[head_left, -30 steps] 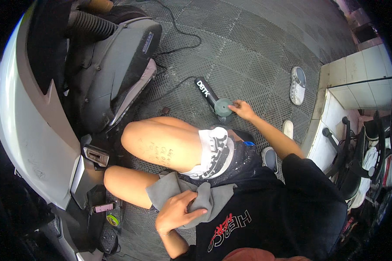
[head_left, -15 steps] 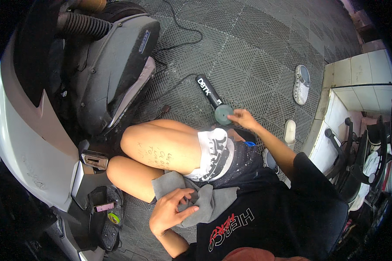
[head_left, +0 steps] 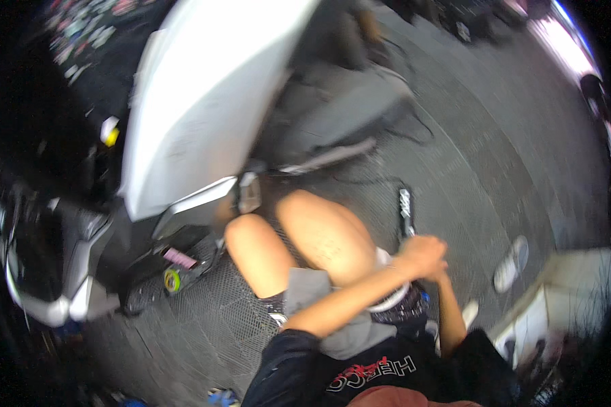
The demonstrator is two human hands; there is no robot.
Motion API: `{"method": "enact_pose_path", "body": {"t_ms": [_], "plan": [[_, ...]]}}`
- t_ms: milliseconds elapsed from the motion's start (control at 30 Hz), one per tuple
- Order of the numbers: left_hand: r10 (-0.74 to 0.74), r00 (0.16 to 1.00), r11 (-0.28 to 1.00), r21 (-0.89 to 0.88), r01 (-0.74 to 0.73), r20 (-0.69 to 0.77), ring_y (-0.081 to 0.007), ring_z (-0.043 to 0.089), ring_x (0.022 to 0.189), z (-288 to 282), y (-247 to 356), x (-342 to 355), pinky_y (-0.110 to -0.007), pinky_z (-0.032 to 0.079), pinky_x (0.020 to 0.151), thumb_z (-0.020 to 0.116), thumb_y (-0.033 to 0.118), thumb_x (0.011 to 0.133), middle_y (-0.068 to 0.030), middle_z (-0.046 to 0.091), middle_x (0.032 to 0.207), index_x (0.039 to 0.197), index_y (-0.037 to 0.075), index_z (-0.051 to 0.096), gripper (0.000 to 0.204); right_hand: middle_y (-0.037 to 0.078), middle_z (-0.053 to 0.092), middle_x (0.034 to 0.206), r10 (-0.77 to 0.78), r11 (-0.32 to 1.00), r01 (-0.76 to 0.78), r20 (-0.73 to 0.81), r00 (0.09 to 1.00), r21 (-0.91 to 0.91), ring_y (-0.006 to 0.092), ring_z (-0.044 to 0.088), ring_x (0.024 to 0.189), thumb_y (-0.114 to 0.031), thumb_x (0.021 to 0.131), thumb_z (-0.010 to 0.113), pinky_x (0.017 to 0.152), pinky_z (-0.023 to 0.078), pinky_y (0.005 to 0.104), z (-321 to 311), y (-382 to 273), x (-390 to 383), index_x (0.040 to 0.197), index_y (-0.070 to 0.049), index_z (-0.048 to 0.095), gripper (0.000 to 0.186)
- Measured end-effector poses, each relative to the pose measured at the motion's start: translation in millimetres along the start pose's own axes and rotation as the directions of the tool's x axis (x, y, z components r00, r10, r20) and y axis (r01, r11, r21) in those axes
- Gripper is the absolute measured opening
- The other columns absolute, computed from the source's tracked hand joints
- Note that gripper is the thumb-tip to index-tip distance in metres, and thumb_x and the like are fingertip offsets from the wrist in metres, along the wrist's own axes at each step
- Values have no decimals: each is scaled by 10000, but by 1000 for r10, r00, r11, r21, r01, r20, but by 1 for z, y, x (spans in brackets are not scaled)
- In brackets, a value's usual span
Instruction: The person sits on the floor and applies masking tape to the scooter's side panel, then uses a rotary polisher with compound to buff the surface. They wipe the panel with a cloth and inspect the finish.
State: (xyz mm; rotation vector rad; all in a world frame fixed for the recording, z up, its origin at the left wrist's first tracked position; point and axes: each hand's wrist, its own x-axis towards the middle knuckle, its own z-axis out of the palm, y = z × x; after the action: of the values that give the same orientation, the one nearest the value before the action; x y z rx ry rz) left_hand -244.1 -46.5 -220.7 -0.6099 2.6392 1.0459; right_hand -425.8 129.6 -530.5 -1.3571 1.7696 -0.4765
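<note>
My left hand [head_left: 419, 256] reaches across my lap and meets my right hand [head_left: 440, 270] beside my thigh. Both are smeared by motion, so whether their fingers hold anything cannot be made out. Just beyond them a black corded power tool [head_left: 405, 209], shaped like a slim angle grinder, lies on the floor. Its disc end is hidden by the hands. A grey cloth [head_left: 360, 336] is draped over my lap, partly under my left forearm.
A white and grey motor scooter [head_left: 204, 102] stands close in front and to the left. On its footboard lie a pink-screened phone [head_left: 178, 257] and a green tape roll [head_left: 172, 279]. A light clog [head_left: 511, 264] sits on the grilled floor mat [head_left: 482, 176] at right, near a tiled ledge [head_left: 580, 285].
My left hand has left the cloth and crossed over to my right hand. The right hand has come back from the tool's disc. The whole view has swung to the left.
</note>
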Motion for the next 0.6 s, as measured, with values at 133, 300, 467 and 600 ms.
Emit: {"method": "enact_pose_path", "body": {"t_ms": [133, 300, 467, 600], "plan": [[-220, 936, 970, 44, 241, -275, -363, 563, 1293, 149, -55, 107, -513, 527, 981, 640, 229, 912, -175, 584, 1374, 1262, 76, 670, 383, 191, 669, 1302, 337, 896, -312, -28, 941, 316, 319, 630, 1210, -475, 914, 663, 1033, 499, 444, -27, -40, -11, 1332, -33, 626, 610], [-469, 854, 882, 69, 466, 226, -434, 382, 1458, 172, -78, 93, -744, 372, 1038, 746, 382, 886, -174, 364, 1620, 1525, 179, 486, 719, 200, 656, 1316, 466, 720, -356, -35, 884, 595, 327, 615, 1226, -512, 910, 640, 1041, 490, 453, -33, -50, -22, 1340, -26, 617, 650], [-726, 676, 669, -95, 737, 130, -436, 400, 1437, 174, -160, -20, -736, 391, 1017, 751, 377, 880, -176, 382, 1597, 1515, 178, 490, 714, 209, 644, 1329, 482, 662, -339, -33, 876, 668, 335, 600, 1243, -550, 905, 618, 1049, 480, 462, -53, -62, -21, 1347, -18, 607, 691], [-879, 466, 433, -242, 868, 103, -437, 415, 1420, 189, -210, -122, -730, 406, 999, 755, 373, 876, -178, 396, 1579, 1507, 178, 493, 711, 216, 634, 1340, 473, 647, -310, -49, 879, 697, 341, 588, 1256, -580, 902, 600, 1056, 472, 469, -83, -76, -2, 1353, -13, 600, 725]]}}
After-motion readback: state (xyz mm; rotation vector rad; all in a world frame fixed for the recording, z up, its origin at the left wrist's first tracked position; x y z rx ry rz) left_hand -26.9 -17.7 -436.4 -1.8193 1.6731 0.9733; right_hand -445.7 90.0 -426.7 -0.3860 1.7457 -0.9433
